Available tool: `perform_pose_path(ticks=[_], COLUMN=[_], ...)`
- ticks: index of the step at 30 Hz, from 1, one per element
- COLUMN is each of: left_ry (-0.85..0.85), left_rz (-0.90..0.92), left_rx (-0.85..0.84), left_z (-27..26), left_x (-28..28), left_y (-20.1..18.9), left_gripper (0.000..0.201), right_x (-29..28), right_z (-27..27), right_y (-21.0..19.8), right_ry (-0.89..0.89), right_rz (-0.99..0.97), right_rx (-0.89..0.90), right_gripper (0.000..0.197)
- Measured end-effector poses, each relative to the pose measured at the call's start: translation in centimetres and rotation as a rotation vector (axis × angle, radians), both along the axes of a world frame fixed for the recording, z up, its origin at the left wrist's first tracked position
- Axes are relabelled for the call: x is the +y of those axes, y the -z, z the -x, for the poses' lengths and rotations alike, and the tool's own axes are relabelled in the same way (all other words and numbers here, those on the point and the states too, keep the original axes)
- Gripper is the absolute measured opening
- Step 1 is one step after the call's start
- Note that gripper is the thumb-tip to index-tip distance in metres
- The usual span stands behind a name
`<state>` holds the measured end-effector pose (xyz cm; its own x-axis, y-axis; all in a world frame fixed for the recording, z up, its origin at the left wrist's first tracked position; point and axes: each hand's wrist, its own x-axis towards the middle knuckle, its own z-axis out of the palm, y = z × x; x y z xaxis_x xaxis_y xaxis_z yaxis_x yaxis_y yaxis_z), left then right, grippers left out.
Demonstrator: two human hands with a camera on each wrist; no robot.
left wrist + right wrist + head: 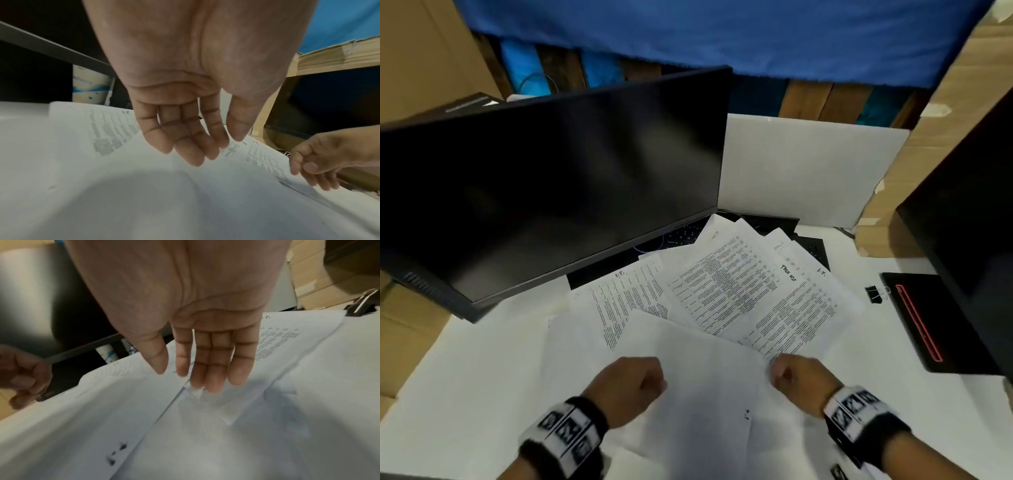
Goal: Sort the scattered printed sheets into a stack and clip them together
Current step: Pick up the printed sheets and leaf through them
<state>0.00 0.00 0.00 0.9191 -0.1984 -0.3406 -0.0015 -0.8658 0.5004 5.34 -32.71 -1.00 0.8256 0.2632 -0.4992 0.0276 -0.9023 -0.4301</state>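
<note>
Hovered palm-down with fingers straight and relaxed, left hand (627,386) and right hand (800,383) apart, gripping nothing, just above the scattered printed sheets (739,294) fanned over the white desk (465,377), binder clip (876,294) lying right of them, dark monitor (551,178) behind.

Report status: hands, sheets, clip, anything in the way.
Left hand and right hand over the near sheets, holding nothing. Printed sheets fanned, unstacked, partly over the keyboard. Binder clip untouched, right of them.
</note>
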Motion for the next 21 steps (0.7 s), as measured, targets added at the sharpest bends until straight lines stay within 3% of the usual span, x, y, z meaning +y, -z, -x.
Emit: perform_pose_path(ticks=[1,4,6,9,14,18,20,21], left_ry=[-0.017,-0.041,-0.036,0.002,0.025,0.061,0.101,0.109], left_rz=[0.017,0.066,0.106,0.132,0.172,0.172,0.125,0.104], left_rx=[0.001,0.046,0.066,0.053,0.008,-0.012,0.002,0.006], left_z=[-0.9,-2.7,-3.0,-2.4,-0.9,-0.4,-0.2,-0.1], left_x=[-0.5,-2.3,-3.5,-4.4,-5.2,-5.5,-5.9,-6.1], left_y=[0.4,-0.1,0.2,0.9,1.7,1.8,1.7,1.5], left_gripper=[0.019,0.016,0.013,0.005,0.035,0.056,0.072,0.081], right_x=[0.4,2.3,3.4,4.2,5.1,5.8,6.2,6.4], right_z=[-0.9,-2.7,-3.2,-3.3,-4.0,-4.4,-4.6,-4.8], right_y=[0.5,0.6,0.6,0.7,1.0,0.5,-0.1,-0.6], right_ry=[0.023,-0.01,-0.031,-0.063,-0.118,-0.18,-0.119,-0.007], right_rz=[0.005,0.136,0.222,0.286,0.252,0.162,0.048,-0.078], right_rx=[0.001,0.048,0.057,0.032,0.099,0.165,0.201,0.252], right_gripper=[0.011,0.059,0.072,0.065,0.029,0.03,0.023,0.019])
